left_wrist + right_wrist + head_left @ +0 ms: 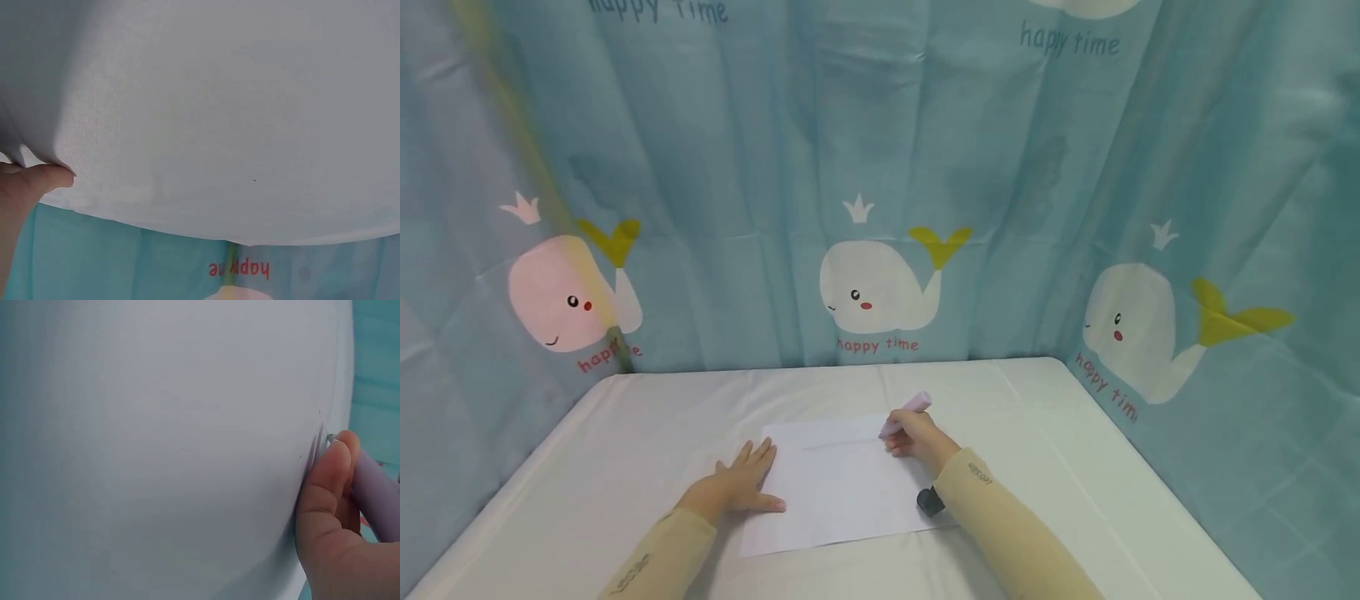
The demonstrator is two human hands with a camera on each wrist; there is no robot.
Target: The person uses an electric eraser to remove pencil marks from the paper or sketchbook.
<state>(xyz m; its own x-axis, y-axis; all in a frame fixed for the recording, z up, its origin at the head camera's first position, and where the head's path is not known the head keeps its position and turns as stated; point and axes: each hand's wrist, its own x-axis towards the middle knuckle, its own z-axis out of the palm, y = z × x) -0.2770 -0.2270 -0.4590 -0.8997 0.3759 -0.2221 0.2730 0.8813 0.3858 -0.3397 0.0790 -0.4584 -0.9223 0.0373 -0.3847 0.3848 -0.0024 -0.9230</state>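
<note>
A white sheet of paper lies on the white-covered table. My left hand rests on its left edge with fingers and thumb spread; in the left wrist view only part of that hand shows, at the left side. My right hand pinches a lilac marker near the sheet's upper right. The marker's tip meets the paper at the right end of a faint, nearly straight line. In the right wrist view, thumb and fingers grip the marker's barrel close to its tip.
A small black object is beside the right sleeve's cuff, over the sheet's lower right. The table cover reaches back to a blue-green curtain printed with whales, which also hangs along both sides.
</note>
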